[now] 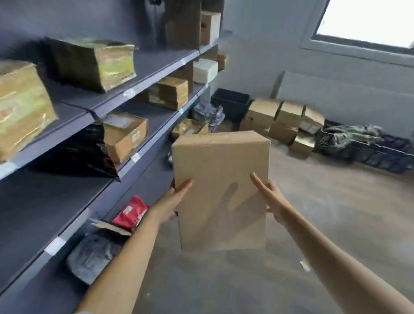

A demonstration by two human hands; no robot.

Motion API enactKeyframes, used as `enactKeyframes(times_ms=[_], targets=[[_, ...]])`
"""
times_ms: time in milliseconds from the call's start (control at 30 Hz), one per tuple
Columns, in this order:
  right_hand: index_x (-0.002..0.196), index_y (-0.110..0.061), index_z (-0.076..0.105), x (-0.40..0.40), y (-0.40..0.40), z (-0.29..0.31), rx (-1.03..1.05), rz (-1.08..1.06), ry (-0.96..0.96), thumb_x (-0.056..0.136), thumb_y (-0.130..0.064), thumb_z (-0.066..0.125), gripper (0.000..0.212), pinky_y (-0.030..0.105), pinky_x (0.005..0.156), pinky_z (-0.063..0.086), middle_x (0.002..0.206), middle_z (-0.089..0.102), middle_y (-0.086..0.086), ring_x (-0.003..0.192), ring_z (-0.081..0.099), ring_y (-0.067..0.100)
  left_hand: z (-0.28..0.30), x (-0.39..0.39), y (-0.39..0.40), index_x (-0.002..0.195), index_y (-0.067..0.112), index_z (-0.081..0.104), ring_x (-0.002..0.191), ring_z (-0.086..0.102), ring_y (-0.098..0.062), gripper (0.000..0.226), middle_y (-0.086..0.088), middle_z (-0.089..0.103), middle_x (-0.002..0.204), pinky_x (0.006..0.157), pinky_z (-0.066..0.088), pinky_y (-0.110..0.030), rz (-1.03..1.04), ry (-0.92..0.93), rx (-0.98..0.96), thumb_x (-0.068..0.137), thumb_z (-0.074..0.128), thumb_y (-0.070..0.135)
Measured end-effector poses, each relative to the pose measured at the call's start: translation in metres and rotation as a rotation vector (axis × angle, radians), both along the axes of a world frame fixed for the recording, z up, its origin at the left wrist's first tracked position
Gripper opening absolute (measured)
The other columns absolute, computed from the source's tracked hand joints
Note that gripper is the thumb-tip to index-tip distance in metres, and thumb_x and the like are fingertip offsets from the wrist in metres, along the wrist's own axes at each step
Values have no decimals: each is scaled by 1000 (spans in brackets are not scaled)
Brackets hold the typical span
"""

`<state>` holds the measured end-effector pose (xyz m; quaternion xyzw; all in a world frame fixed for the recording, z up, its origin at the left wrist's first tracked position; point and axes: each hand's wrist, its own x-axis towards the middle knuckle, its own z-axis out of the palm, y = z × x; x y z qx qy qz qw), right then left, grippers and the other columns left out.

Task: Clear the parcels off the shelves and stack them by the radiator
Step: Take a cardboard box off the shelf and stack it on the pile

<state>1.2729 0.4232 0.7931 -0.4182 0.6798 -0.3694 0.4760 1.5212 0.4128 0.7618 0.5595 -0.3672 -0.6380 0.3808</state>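
A flat brown cardboard box [220, 188] is held in the air in front of me, over the floor beside the shelves. My left hand [172, 200] grips its left edge and my right hand [271, 198] grips its right edge. The grey shelves [142, 81] run along the left and carry several parcels: taped brown boxes [93, 62], an open box [125, 135], a red pouch [131, 211] and a grey bag [93, 254]. Far ahead, a stack of cardboard boxes [284, 122] sits on the floor below the white radiator [352, 102].
A dark bin [230, 103] stands in the corner by the shelf end. Dark crates [383, 154] with a crumpled dark bag [346, 135] lie right of the stack. Bare wooden floor [330, 211] stretches between me and the radiator. A window [376, 19] is above.
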Motion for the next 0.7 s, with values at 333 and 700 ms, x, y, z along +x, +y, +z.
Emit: enactKeyframes(times_ms=[333,700], targets=[[133,-28,43,-55,-162,-9,-140,2,76,57,-55,76,87,45,105,42,127,60,0,123,50,28,-16,-61,-163,129,35,39,117,52,-27,50,3,57,122,97,42,-46,-32,-31,139,85,54,53],[138,-26,40,-149,-441,21,-205,-176,271,76,-34,73,71,41,109,35,129,57,5,125,47,25,-5,-159,-474,131,36,45,117,53,-20,55,5,58,128,91,49,-44,-180,36,153,82,58,56]])
